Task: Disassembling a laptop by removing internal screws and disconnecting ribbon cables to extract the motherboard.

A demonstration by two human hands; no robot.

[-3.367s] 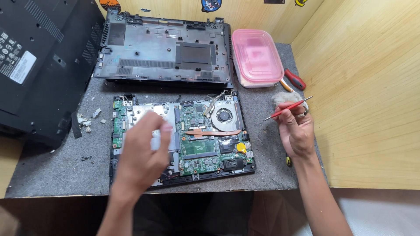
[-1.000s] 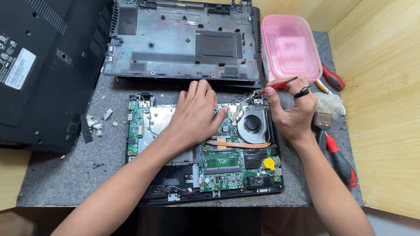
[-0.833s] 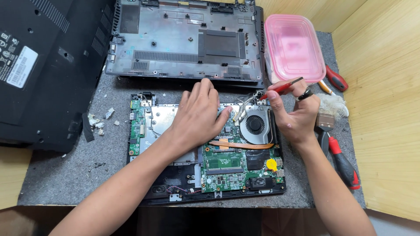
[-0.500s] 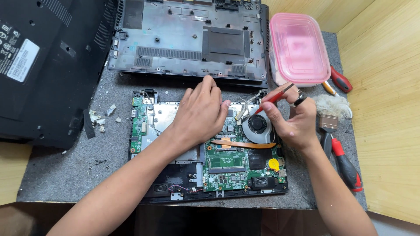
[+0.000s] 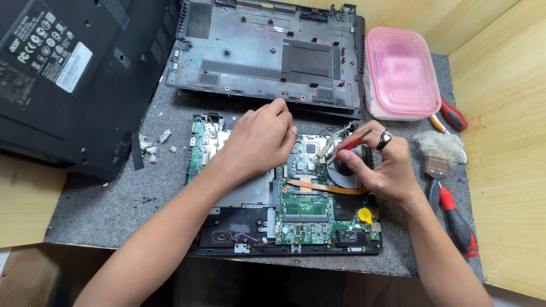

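— Red-handled screwdriver (image 5: 348, 145) — where is it?
— Pinched in the right hand (image 5: 382, 170), over the round black fan (image 5: 348, 166) of the opened green laptop board (image 5: 301, 204); shaft slants up-left.
— Left hand (image 5: 259, 142)?
— Pressed flat on the board, fingers together — just left of the tip.

The motherboard (image 5: 304, 199) is green, crossed by an orange ribbon cable (image 5: 324, 187) and dotted with a yellow coin cell (image 5: 364, 215). The screwdriver (image 5: 348, 146) handle is red. The lidded container (image 5: 399, 73) is translucent pink. The work mat (image 5: 114, 193) is speckled grey, the surrounding panels (image 5: 500, 113) pale wood.
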